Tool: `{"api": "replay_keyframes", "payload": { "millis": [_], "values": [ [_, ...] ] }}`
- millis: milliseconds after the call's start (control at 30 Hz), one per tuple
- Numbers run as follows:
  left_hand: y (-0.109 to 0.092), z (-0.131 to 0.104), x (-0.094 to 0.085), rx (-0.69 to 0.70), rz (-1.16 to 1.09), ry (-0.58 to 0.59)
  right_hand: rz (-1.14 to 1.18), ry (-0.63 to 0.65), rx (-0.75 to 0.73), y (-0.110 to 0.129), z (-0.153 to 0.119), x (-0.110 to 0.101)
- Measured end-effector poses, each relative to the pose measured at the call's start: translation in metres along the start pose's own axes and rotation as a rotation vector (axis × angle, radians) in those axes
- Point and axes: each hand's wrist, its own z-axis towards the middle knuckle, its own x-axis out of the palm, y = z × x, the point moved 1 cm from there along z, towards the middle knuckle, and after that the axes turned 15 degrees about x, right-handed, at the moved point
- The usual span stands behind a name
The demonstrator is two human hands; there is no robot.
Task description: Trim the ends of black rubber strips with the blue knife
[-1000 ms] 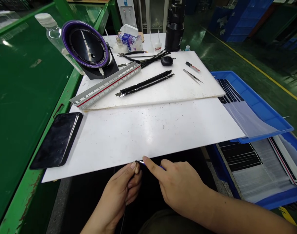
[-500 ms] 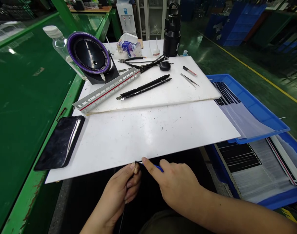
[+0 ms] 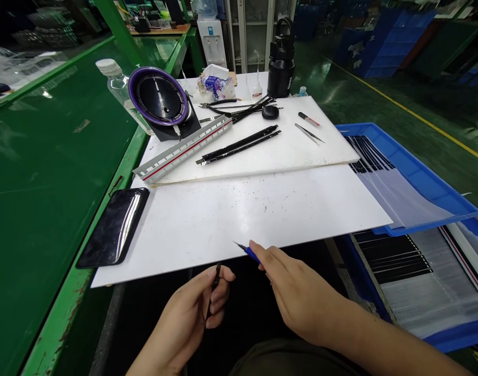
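My left hand [image 3: 197, 303] is closed, pinching a thin black strip [image 3: 217, 274] between thumb and fingers just below the table's front edge. The strip runs down through the palm. To its right my right hand [image 3: 289, 282] is closed around a blue-handled tool with a thin pointed tip [image 3: 249, 252]. That tip points up and left over the edge of the white board [image 3: 239, 214], apart from the strip. Exactly what kind of tool it is I cannot make out.
A thick white slab [image 3: 262, 156] bears black strips [image 3: 241, 144], a scale ruler [image 3: 184, 151], tweezers [image 3: 309, 134], and pliers [image 3: 217, 107]. A purple-rimmed fan [image 3: 158, 96] and black bottle [image 3: 281, 62] stand behind. A phone [image 3: 113, 227] lies left; blue trays [image 3: 422, 177] are at right.
My right hand has drawn the tool's tip away from the strip, up and to the right. The left hand still pinches the strip, more of which now shows. The view has shifted slightly.
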Motion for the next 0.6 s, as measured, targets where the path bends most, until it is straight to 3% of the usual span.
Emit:
{"api": "replay_keyframes", "payload": {
  "millis": [267,600],
  "values": [
    [0.001,0.012,-0.001,-0.072,-0.104,0.002,-0.214,0.042,0.044,0.013,0.005,-0.003],
    [-0.001,0.013,0.005,-0.085,0.018,-0.019,-0.277,0.031,0.02,0.019,0.018,0.003]
  ]
}}
